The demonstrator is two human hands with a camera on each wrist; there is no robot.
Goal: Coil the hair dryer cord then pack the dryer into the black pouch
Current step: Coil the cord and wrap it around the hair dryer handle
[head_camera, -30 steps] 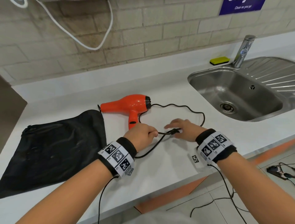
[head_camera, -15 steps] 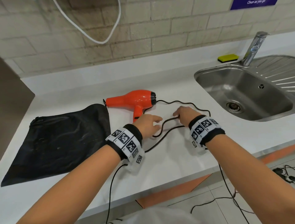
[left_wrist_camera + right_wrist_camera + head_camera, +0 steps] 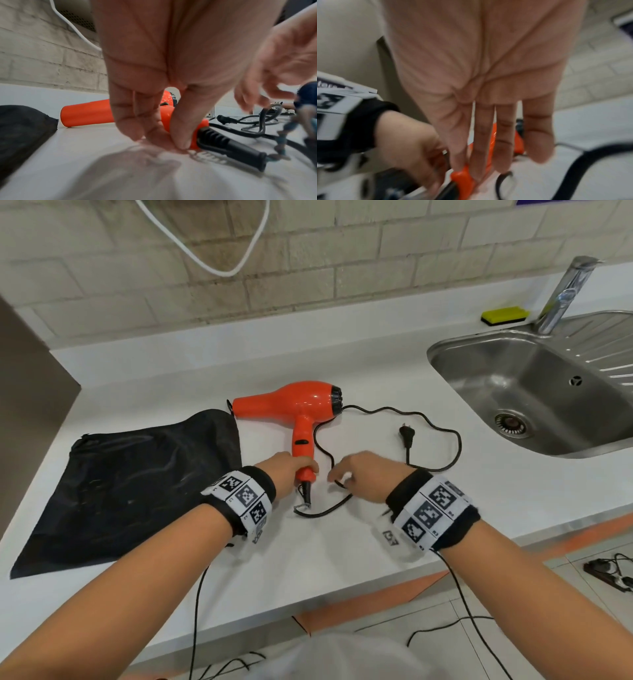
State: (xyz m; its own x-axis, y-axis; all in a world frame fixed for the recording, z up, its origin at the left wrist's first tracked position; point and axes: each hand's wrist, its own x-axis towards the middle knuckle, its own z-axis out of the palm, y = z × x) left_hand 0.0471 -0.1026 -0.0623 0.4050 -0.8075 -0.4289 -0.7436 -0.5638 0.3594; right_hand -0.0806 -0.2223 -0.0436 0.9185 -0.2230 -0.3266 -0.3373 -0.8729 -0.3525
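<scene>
The orange hair dryer (image 3: 298,402) lies on the white counter (image 3: 342,542), nozzle to the left, handle toward me. My left hand (image 3: 306,470) pinches the bottom end of the handle (image 3: 197,129), just above the black strain relief (image 3: 223,143). My right hand (image 3: 337,474) hovers beside it over the black cord (image 3: 455,446), fingers (image 3: 505,135) straight and holding nothing. The cord loops loosely to the right, and its plug (image 3: 407,434) lies free on the counter. The black pouch (image 3: 137,481) lies flat to the left, its edge touching the nozzle.
A steel sink (image 3: 534,392) with a tap (image 3: 565,296) and a yellow sponge (image 3: 503,314) sits at the right. A white cable (image 3: 205,251) hangs on the brick wall. A dark panel (image 3: 27,405) bounds the counter at the left. The counter's front edge runs under my wrists.
Both hands let go of the cord; the plug now lies on the counter. My left hand moved onto the dryer handle's end, and my right hand came back beside it.
</scene>
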